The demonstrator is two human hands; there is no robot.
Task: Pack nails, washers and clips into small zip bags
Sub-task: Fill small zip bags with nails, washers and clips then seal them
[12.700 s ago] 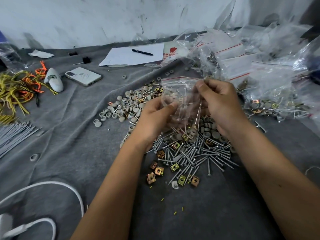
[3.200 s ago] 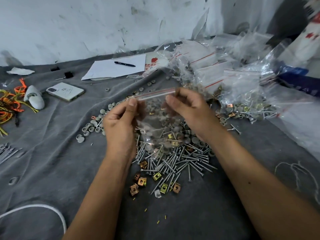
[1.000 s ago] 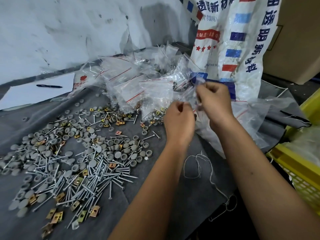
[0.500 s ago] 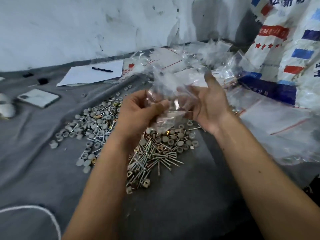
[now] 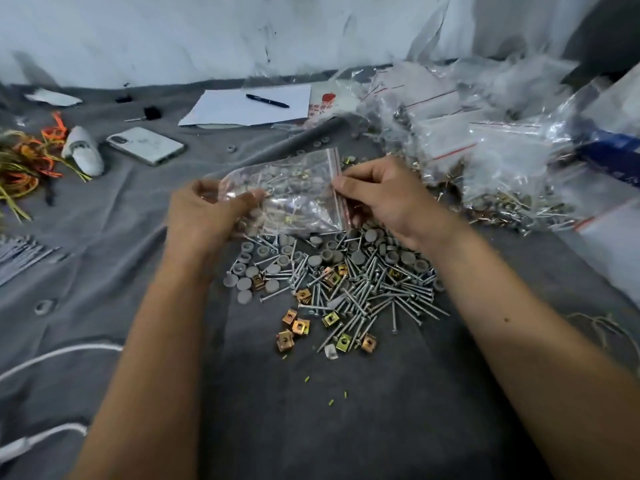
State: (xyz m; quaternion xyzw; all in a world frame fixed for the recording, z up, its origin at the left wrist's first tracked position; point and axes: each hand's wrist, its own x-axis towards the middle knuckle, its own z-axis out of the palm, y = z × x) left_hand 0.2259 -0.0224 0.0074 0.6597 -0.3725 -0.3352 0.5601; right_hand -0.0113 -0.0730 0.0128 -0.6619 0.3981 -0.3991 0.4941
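I hold a clear zip bag [image 5: 294, 195] with a red-lined mouth sideways above the parts pile. My left hand [image 5: 207, 213] grips its closed bottom end between thumb and fingers. My right hand [image 5: 384, 199] pinches the red zip edge on the right. Through the plastic the pile beneath shows; whether the bag holds anything I cannot tell. Below lie silver nails [image 5: 374, 292], grey round washers [image 5: 249, 275] and brass square clips [image 5: 294, 327] on the grey cloth [image 5: 311, 410].
Filled and empty zip bags [image 5: 502, 161] heap at the back right. A phone [image 5: 145, 145], white paper [image 5: 249, 105] with a pen [image 5: 267, 101], coloured ties [image 5: 24, 161] and long grey rods [image 5: 20, 254] lie left. A white cable [image 5: 52, 355] crosses the near left.
Half a second ago the bag was crumpled between both hands; now it is spread flat and sideways, my right hand on its zip edge. The view has swung left.
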